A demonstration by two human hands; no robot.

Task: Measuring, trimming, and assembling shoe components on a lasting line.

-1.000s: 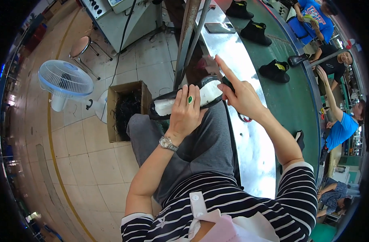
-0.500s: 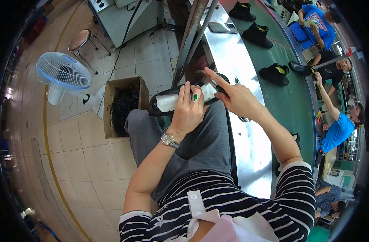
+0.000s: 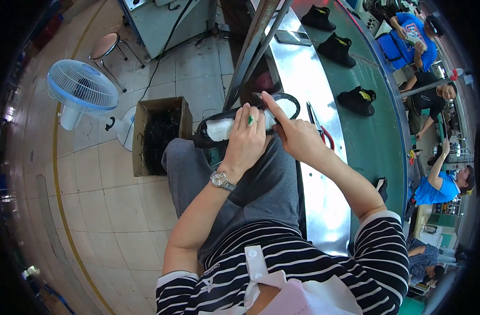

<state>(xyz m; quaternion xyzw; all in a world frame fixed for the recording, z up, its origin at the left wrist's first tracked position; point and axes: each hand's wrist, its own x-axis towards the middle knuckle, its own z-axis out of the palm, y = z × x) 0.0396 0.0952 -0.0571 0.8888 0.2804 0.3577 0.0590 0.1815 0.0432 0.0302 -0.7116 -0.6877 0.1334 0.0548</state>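
A black shoe [image 3: 217,130] with a white underside facing up lies across my lap, beside the metal bench. My left hand [image 3: 245,139], with a green ring and a wristwatch, is wrapped over its middle and grips it. My right hand [image 3: 303,137] is at the shoe's right part, index finger stretched along the white surface and the other fingers curled in. Something small and dark shows by that fingertip; what the hand holds is too hidden to name. Red-handled scissors [image 3: 328,138] rest on the bench just beyond my right hand.
Right of me runs the metal bench [image 3: 324,194] with a phone [image 3: 293,37], then a green conveyor belt [image 3: 373,147] carrying several black shoes [image 3: 357,101]. Co-workers are beyond it. At left stand a cardboard box [image 3: 185,123] of dark scraps, a fan [image 3: 82,92] and a stool [image 3: 104,46].
My right hand has shifted slightly down and left along the shoe, uncovering its right end and the scissors' handles. Across the belt, a co-worker's arm and a black shoe have left the belt's far edge.
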